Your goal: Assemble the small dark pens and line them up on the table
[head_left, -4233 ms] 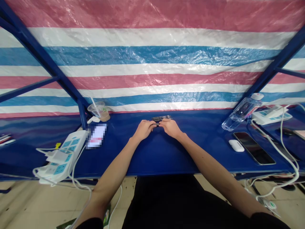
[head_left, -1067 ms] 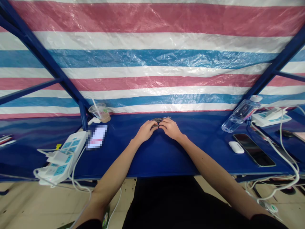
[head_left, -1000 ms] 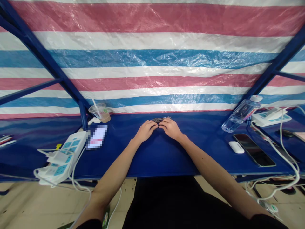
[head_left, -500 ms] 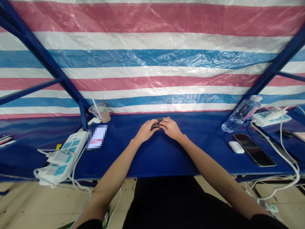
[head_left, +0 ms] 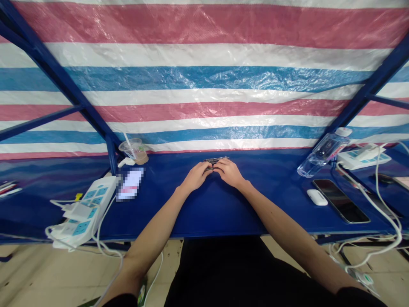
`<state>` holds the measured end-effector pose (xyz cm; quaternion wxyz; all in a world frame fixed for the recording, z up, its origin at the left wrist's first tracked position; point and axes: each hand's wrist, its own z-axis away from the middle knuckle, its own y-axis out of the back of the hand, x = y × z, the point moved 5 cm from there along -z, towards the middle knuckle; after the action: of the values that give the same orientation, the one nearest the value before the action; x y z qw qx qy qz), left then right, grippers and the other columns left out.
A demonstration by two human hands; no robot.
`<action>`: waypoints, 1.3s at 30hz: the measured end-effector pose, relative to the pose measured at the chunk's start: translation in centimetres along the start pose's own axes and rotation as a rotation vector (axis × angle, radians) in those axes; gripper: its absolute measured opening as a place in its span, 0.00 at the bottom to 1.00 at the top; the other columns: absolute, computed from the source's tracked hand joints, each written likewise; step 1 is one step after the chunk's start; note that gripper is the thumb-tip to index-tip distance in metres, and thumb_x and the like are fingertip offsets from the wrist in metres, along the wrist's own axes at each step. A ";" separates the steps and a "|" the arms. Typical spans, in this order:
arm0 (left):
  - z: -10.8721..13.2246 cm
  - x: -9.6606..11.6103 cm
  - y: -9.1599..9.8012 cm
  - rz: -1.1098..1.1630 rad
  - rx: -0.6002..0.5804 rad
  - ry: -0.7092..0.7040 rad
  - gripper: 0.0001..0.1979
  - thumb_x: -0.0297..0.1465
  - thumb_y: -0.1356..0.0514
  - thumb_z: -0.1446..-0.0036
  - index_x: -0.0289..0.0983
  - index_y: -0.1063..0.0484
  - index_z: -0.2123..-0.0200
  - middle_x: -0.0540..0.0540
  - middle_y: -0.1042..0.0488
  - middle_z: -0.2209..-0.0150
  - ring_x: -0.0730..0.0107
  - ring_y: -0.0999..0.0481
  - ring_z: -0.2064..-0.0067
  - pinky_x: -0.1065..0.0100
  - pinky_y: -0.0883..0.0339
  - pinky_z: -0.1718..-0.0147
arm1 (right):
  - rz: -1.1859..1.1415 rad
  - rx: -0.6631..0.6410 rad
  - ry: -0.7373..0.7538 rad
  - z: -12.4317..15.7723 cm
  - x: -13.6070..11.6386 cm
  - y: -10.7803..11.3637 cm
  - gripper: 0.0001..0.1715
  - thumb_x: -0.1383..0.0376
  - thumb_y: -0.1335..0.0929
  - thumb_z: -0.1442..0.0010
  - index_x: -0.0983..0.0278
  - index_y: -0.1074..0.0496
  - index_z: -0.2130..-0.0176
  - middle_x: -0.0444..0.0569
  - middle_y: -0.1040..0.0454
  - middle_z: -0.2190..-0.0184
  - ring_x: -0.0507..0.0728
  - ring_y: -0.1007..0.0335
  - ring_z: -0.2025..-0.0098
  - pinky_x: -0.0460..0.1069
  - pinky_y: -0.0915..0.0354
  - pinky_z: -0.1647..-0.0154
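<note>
Several slim dark sticks [head_left: 212, 160], which look like pens, lie side by side at the back middle of the blue table [head_left: 214, 209]. My left hand [head_left: 195, 176] has its fingers curled round their left part, and my right hand [head_left: 231, 173] is closed over the right part. The fingertips of both hands nearly meet at the middle of the bundle. Fingers hide much of the sticks, so their exact kind and number are unclear.
On the left are a plastic cup [head_left: 138, 152] with a straw, a phone [head_left: 130, 184] and a white power strip [head_left: 85, 215]. To the right stand a water bottle [head_left: 323, 154], a white earbud case [head_left: 317, 197], a dark phone [head_left: 341, 201] and another power strip [head_left: 380, 158] with cables.
The fingers of my left hand have shifted slightly and closed in over the sticks. The dark piece that showed between the hands is now mostly covered. My right hand has hardly moved.
</note>
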<state>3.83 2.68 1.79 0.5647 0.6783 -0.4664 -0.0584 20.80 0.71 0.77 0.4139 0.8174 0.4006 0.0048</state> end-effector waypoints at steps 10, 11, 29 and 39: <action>0.0 -0.2 0.2 -0.009 0.021 -0.005 0.10 0.36 0.45 0.26 0.41 0.25 0.52 0.44 0.22 0.52 0.58 0.24 0.49 0.58 0.31 0.46 | 0.006 -0.001 0.003 0.0 0.0 0.0 0.10 0.65 0.32 0.28 0.60 0.19 0.57 0.53 0.20 0.58 0.63 0.25 0.52 0.57 0.30 0.47; -0.1 -0.1 0.2 -0.018 0.015 -0.013 0.12 0.37 0.47 0.25 0.41 0.24 0.54 0.44 0.22 0.53 0.58 0.25 0.49 0.57 0.31 0.45 | 0.007 -0.003 0.002 0.0 0.0 0.0 0.10 0.65 0.32 0.28 0.60 0.19 0.57 0.53 0.20 0.58 0.62 0.25 0.52 0.57 0.30 0.47; -0.2 -0.2 0.2 -0.066 -0.007 -0.004 0.20 0.37 0.53 0.23 0.40 0.22 0.58 0.43 0.22 0.54 0.59 0.28 0.52 0.57 0.32 0.48 | -0.015 -0.035 -0.011 0.0 -0.2 0.0 0.11 0.65 0.32 0.28 0.59 0.18 0.54 0.53 0.20 0.57 0.62 0.25 0.52 0.56 0.30 0.46; -0.3 -0.6 0.1 -0.107 0.007 0.053 0.16 0.36 0.50 0.24 0.41 0.23 0.56 0.45 0.20 0.55 0.59 0.25 0.53 0.60 0.31 0.51 | 0.028 -0.018 -0.035 -0.1 0.6 -0.1 0.11 0.64 0.33 0.27 0.60 0.18 0.54 0.52 0.20 0.57 0.62 0.28 0.52 0.57 0.37 0.48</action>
<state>3.59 3.32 1.68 0.5706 0.7055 -0.4146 -0.0687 21.09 1.18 0.59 0.4281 0.8190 0.3820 -0.0001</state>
